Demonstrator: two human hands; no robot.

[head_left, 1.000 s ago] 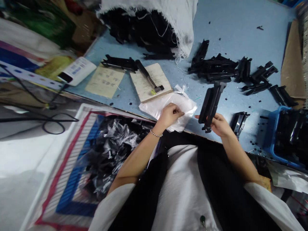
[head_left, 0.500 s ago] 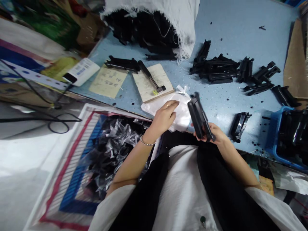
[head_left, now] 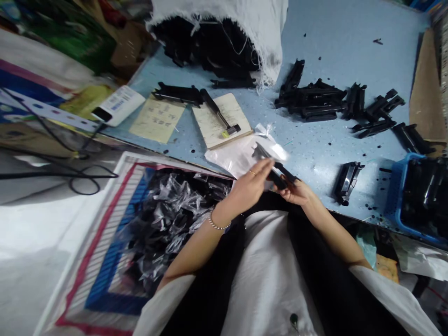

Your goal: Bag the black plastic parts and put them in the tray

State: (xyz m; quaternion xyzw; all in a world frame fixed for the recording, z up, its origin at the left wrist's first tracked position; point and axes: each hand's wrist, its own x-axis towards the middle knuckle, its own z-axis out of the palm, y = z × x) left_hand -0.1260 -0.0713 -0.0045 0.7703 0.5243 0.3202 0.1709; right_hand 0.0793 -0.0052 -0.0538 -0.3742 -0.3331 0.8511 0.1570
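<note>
My right hand [head_left: 297, 192] is closed around the near end of a long black plastic part [head_left: 287, 173], just above the table's front edge. The part is tilted and partly blurred. My left hand [head_left: 249, 185] lies across its middle, fingers pressed together against it, the thumb hidden. Under and behind the part is a stack of clear plastic bags [head_left: 224, 157], with a pale blurred glare beside it. To the right, a similar black part [head_left: 349, 183] lies alone on the blue table.
A hammer [head_left: 220, 114] rests on a wooden block [head_left: 206, 135]. Black parts [head_left: 315, 100] lie in a heap behind. A blue basket [head_left: 394, 198] of parts stands right, a white sack [head_left: 259, 28] at the back. Below left is a crate [head_left: 101, 261] with bagged parts.
My left hand has moved right and onto the black part. The part has tipped over leftward and come down over the bags; my right hand still holds it.
</note>
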